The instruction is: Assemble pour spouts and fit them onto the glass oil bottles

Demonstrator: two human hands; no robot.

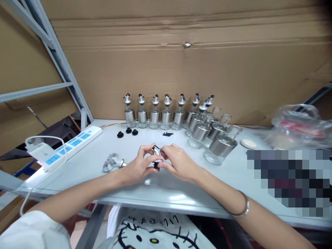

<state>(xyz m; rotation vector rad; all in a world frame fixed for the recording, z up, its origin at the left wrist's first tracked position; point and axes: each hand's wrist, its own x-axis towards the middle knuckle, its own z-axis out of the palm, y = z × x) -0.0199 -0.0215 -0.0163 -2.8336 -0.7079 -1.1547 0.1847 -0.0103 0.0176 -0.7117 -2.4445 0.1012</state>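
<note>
Above the front part of the table, both hands grip one pourer spout [157, 157], silvery with a black flap on top and a black ribbed stopper below. My left hand [140, 162] pinches it from the left. From the other side, the fingers of my right hand [178, 162] close on it; part of the spout is hidden behind them. Left of my left hand lie several silvery spout parts [111, 162]. Beyond the hands are black stopper pieces [129, 130] and a small group of thin black parts [168, 134].
Glass bottles with metal bands and fitted spouts [154, 116] line the cardboard wall. Several bottles without spouts [221, 145] stand at the right. A white power strip [70, 148] runs along the left edge. A white oval object [248, 144] and plastic bags [298, 128] lie farther right.
</note>
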